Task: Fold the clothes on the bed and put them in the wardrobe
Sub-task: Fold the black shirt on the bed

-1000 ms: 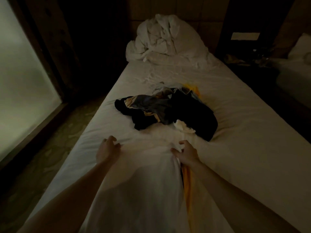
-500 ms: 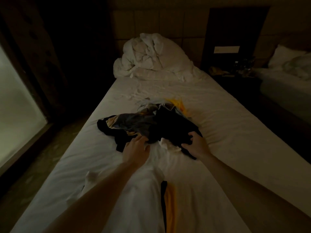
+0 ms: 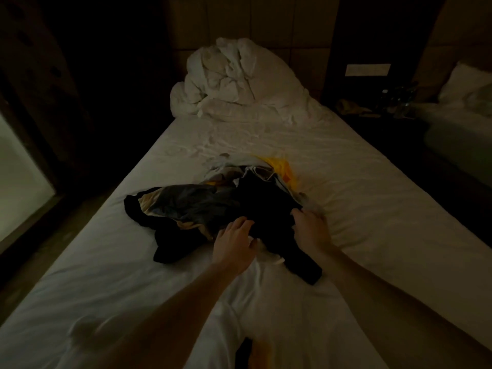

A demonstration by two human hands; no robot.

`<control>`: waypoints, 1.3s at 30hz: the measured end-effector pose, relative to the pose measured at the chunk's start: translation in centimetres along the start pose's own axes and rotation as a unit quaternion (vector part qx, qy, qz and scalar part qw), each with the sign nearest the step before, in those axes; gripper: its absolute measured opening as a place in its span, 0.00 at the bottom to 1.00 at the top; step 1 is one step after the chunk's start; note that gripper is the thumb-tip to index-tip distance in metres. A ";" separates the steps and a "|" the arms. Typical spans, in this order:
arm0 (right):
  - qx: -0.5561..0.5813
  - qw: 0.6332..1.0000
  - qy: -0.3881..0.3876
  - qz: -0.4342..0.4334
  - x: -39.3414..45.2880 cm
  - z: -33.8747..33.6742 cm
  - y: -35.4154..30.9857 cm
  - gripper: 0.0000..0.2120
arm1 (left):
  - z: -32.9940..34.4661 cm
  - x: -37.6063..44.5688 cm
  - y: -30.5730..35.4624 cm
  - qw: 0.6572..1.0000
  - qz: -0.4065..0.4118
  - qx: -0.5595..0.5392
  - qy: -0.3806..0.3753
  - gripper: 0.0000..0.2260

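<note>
- Clothes pile [image 3: 213, 206] mid-bed [image 3: 372, 209]; bare sheet lies either side of the fingers.
- Left hand [image 3: 234, 243] and right hand [image 3: 311, 230] curl into the dark garment [image 3: 266, 203].
- Dimness blurs fingertip detail.

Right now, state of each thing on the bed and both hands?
Clothes pile: unfolded, heaped mid-bed.
Black garment: crumpled, on top of the pile, touched by both hands.
Left hand: on the black garment, fingers bent.
Right hand: fingers curled into the garment's edge.
Duvet: bunched at the headboard.
Bed: sheet wrinkled.
</note>
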State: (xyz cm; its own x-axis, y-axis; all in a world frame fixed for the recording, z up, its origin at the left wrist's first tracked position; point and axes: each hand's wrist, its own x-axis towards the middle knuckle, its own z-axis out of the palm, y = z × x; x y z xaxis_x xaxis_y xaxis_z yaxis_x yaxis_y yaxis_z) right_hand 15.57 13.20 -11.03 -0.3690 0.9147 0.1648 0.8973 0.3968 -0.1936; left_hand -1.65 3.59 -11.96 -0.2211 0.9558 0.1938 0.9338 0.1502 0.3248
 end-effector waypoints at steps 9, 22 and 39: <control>0.230 0.962 0.144 -0.005 0.1 -4.0 -0.9 0.13 | -1.2 -0.4 1.9 0.997 0.053 0.032 0.036 0.33; 0.130 0.978 0.153 -0.062 -8.6 -20.1 -3.3 0.10 | -16.8 -5.4 7.5 0.934 0.041 -0.330 0.133 0.07; 0.440 0.878 0.160 -0.099 -21.7 -33.2 -7.3 0.07 | -30.1 -16.7 12.4 0.969 0.180 -0.169 0.016 0.11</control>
State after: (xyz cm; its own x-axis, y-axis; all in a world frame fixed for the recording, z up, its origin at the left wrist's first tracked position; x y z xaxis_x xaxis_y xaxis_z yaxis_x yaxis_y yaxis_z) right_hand 25.02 -12.10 18.88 -0.2820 0.8090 0.5158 0.2364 0.5796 -0.7799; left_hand 5.17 -18.12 16.69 0.0882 0.9214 0.3785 0.8084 -0.2882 0.5133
